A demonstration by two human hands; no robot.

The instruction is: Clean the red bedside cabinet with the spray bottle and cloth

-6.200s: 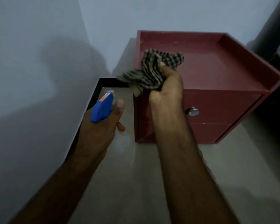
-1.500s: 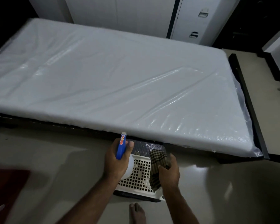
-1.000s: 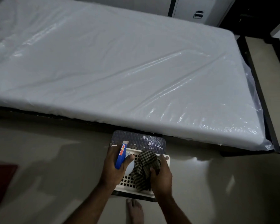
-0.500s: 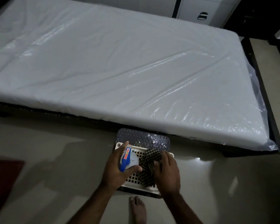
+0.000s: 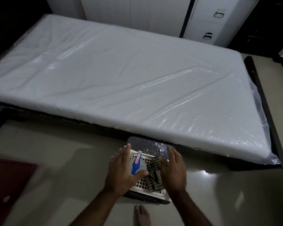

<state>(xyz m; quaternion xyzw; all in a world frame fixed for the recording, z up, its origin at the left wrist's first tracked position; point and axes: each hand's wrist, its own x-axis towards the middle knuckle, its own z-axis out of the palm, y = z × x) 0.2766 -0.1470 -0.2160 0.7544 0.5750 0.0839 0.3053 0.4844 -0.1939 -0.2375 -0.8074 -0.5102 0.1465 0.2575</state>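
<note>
The spray bottle (image 5: 136, 163) and the checked cloth (image 5: 153, 174) lie in the white basket (image 5: 147, 191) on the floor by the bed (image 5: 121, 79). Both hands are open, fingers apart: the left hand (image 5: 122, 170) beside the bottle, the right hand (image 5: 174, 168) beside the cloth. The red cabinet (image 5: 8, 180) sits off to the left. This looks like putting the things away. Next, I think, the hands only need to lift clear.

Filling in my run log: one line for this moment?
left hand: open | right hand: open | spray bottle, cloth: in basket
</note>
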